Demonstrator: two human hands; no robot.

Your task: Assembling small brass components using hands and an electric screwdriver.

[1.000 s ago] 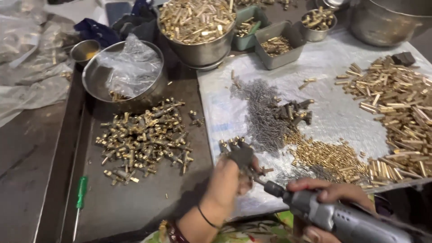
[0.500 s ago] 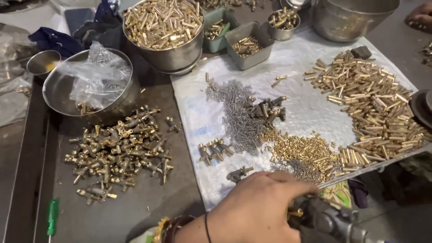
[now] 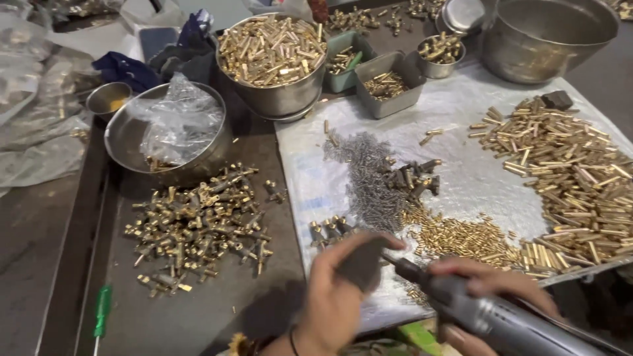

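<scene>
Dark metal desk [image 3: 198, 316] carries everything. Nearest, two hands: the left hand [image 3: 336, 296] is clenched around a small dark part, blurred; the right hand [image 3: 488, 283] grips one grey power driver [image 3: 488, 316], its tip touching that part. Beyond lie brass fittings [image 3: 198, 224], a white sheet [image 3: 475, 171], three steel bowls [image 3: 273, 59] and two grey trays [image 3: 389, 82].

We see two bare hands, no gloves and no sleeves. Our left hand [image 3: 339, 296] wears a thin dark band at the wrist, with a gold-coloured bangle just behind it. Our right hand [image 3: 491, 287] shows no ring, partly blurred.
</scene>
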